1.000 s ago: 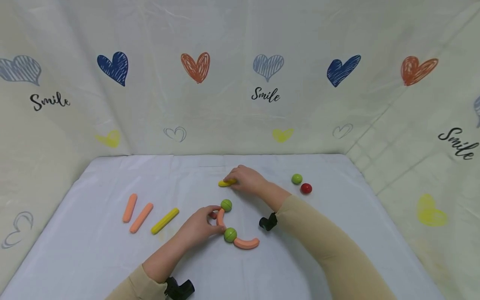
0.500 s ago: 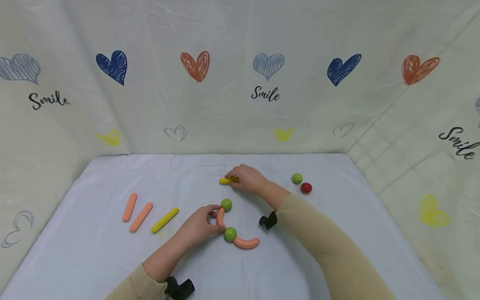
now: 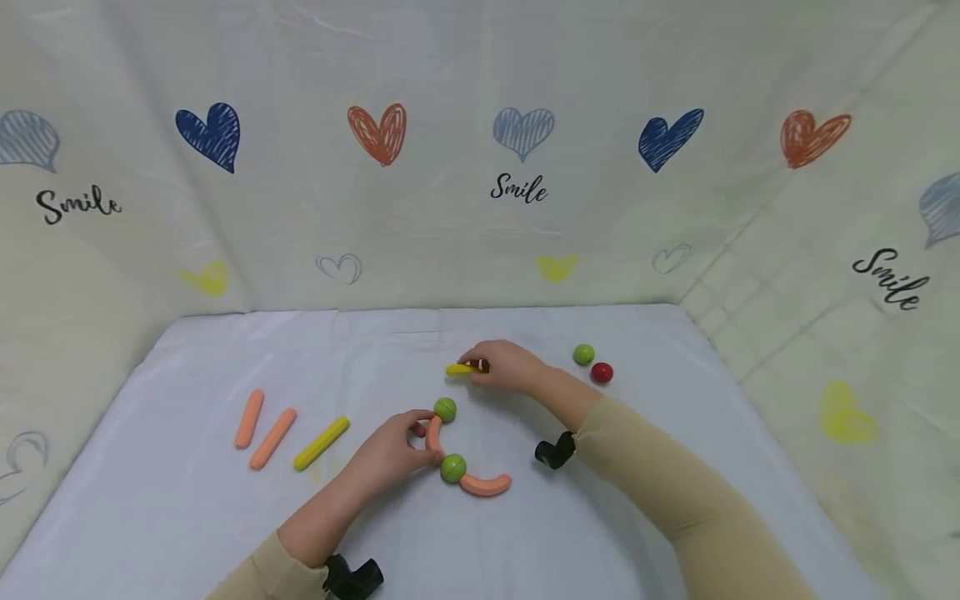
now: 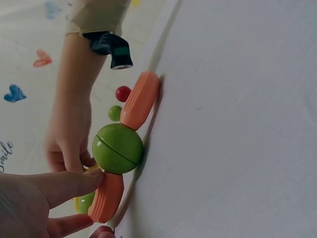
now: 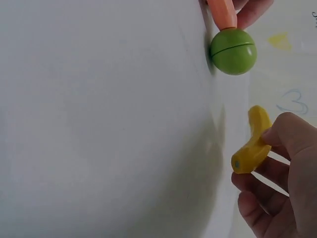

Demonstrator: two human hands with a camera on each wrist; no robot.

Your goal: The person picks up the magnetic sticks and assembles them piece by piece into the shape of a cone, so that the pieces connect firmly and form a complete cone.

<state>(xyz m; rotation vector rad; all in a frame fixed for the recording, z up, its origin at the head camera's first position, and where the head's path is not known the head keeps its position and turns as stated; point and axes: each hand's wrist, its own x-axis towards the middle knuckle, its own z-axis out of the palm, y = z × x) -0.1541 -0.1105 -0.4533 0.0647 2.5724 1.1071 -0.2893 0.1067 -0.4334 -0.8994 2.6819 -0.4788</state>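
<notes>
A chain of toy pieces lies on the white cloth in the head view: an upper green ball (image 3: 446,409), a curved orange stick (image 3: 433,435), a lower green ball (image 3: 453,467) and a second curved orange stick (image 3: 485,485). My left hand (image 3: 390,454) pinches the first orange stick between thumb and fingers. Beyond the upper ball, my right hand (image 3: 506,365) holds a curved yellow stick (image 5: 252,153) between thumb and fingers. In the right wrist view the yellow stick is apart from the nearest green ball (image 5: 233,51). The left wrist view shows fingers (image 4: 74,186) touching the orange stick (image 4: 107,197).
Two straight orange sticks (image 3: 249,419) and a straight yellow stick (image 3: 322,443) lie to the left. At the back right sit a loose green ball (image 3: 583,354) and a red ball (image 3: 602,372). A heart-printed cloth wall (image 3: 450,225) rises behind the table.
My right hand has shifted slightly right and nearer with the curved yellow stick. The left hand keeps its hold on the orange stick. The head view has turned a little to the right.
</notes>
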